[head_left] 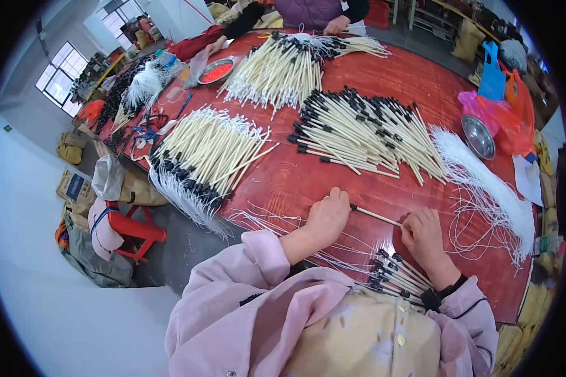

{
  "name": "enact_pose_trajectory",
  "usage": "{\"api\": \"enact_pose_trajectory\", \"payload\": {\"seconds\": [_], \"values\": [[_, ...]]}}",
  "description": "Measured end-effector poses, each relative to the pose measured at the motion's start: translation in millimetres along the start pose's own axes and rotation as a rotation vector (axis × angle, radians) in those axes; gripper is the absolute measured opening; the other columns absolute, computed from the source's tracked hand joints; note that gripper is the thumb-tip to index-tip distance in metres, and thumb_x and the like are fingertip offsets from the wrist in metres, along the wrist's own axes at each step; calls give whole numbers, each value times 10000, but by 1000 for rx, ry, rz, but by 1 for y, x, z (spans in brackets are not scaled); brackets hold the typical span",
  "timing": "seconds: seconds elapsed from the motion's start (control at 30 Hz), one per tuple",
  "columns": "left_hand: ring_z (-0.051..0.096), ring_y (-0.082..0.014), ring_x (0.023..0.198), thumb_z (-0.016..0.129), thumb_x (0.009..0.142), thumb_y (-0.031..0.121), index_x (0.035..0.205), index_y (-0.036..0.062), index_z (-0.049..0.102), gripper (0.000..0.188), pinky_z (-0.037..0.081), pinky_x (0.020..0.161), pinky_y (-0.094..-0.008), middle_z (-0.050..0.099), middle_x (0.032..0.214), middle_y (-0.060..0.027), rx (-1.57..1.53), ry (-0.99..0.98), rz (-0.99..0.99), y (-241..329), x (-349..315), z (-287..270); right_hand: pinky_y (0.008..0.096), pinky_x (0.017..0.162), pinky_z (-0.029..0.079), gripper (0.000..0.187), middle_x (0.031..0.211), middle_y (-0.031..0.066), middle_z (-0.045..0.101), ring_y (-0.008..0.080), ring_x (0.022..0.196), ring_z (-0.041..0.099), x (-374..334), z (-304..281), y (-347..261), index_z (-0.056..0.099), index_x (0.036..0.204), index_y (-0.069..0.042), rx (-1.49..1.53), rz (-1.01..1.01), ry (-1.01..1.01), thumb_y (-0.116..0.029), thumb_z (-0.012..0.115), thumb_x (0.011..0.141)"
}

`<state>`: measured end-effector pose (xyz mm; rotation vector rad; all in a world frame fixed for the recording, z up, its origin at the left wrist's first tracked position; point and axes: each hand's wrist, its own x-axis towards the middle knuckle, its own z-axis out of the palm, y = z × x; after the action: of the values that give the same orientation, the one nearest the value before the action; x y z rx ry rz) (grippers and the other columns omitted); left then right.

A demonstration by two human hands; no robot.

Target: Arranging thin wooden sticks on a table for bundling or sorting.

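Close in front of me, a cream stick (377,215) with a black cap at one end lies slantwise between my hands. My left hand (328,217) is closed at the capped end, its fingertips partly hidden. Curled fingers of my right hand (424,235) grip the other end. Below them, against my body, lies a small bunch of black-capped sticks (399,276) with white cords trailing left. Beyond my hands is a large heap of black-capped sticks (365,129). A pile of corded sticks (210,151) sits to the left, and a bundle of loose white cords (484,188) to the right.
Across the red table (270,195), a person (314,14) works by another stick pile (273,69). A bowl of small red pieces (216,71) stands far left. At right are a metal bowl (478,136) and plastic bags (516,110). A red stool (138,229) stands left.
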<state>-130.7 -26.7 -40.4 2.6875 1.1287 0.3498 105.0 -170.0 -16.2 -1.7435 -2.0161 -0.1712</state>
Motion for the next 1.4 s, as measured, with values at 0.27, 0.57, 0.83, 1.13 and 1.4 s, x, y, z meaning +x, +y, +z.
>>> {"api": "enact_pose_trajectory", "payload": {"seconds": [0.27, 0.57, 0.83, 1.13, 1.4], "values": [[704, -203, 650, 648, 968, 69, 1058, 29, 501, 177, 560, 533, -300, 664, 846, -123, -1140, -192, -258, -7, 14, -19, 441, 777, 415, 192, 797, 89, 597, 305, 787, 573, -6, -4, 0, 588, 815, -76, 120, 25, 79, -40, 756, 728], [703, -151, 676, 633, 983, 45, 1333, 39, 487, 379, 551, 560, -235, 709, 851, -84, -1129, 47, -147, -16, 8, -74, 422, 738, 402, 197, 740, 69, 568, 287, 725, 554, 3, -22, 7, 572, 770, -94, 180, 14, 113, -4, 730, 695], [563, -74, 642, 625, 937, 30, 1301, 17, 533, 375, 475, 590, -213, 639, 806, -28, -873, 506, -310, -144, -27, -112, 412, 746, 400, 204, 748, 38, 589, 257, 735, 567, -45, -115, 4, 580, 758, -99, 187, 80, -99, 1, 733, 666], [571, -173, 737, 660, 921, 53, 1235, 21, 592, 323, 463, 667, -302, 626, 867, -62, -250, 355, -257, -192, -77, -106, 413, 860, 417, 205, 862, 39, 656, 237, 890, 599, -110, -134, -18, 650, 852, -83, 310, 220, -413, -107, 781, 696], [625, -369, 1058, 722, 866, 140, 1087, 33, 699, 247, 500, 923, -450, 690, 1051, -166, -238, 14, 293, 37, 22, -85, 407, 885, 423, 227, 1040, 76, 664, 281, 963, 589, -124, -127, 21, 662, 1001, -62, -7, 394, -120, -161, 760, 823]]}}
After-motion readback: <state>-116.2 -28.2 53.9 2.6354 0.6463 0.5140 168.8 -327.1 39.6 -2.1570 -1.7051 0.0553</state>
